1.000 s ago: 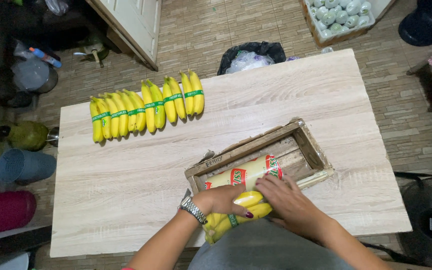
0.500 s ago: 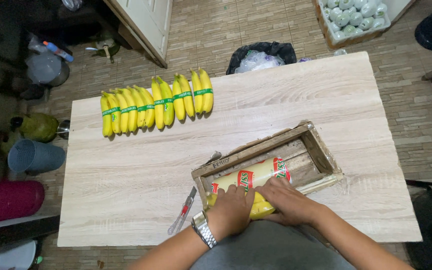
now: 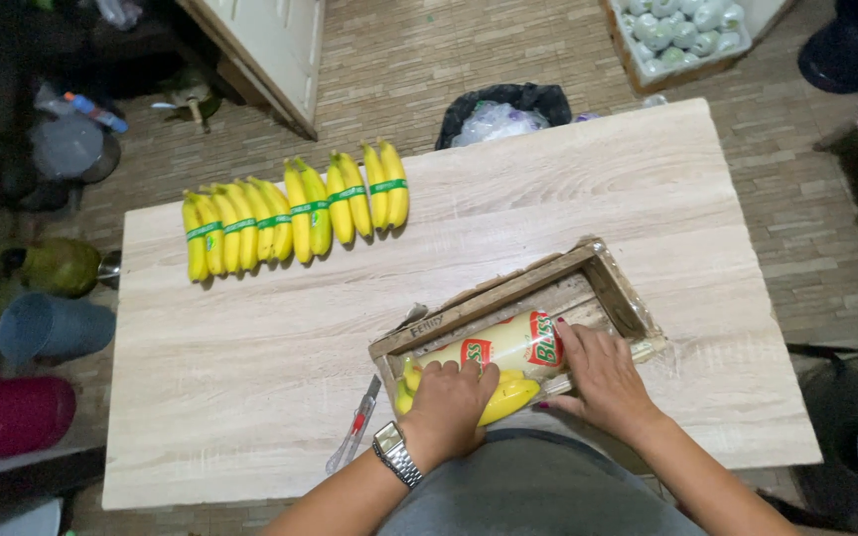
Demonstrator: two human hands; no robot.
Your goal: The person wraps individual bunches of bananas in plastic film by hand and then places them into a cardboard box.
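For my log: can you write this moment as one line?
left hand: on bananas | right hand: on wrapped bunch | wooden frame | cutter beside

The pale, wood-grained desk (image 3: pixel 250 377) is beige with faint grey streaks. In the upper left of the frame a row of yellow bananas (image 3: pixel 295 213) wears green bands. At lower centre, the weathered brown wooden tray (image 3: pixel 508 293) holds a cream plastic-wrapped bundle (image 3: pixel 508 342) with red and green label patches, and beneath it yellow bananas (image 3: pixel 508 397). The left hand (image 3: pixel 446 412) has a silver wristwatch (image 3: pixel 396 454) with a light face; the right hand (image 3: pixel 603 372) shows dark red nails. A red-and-grey cutter (image 3: pixel 355 425) lies at lower centre-left. The floor (image 3: pixel 429 60) is brown brick-patterned tile.
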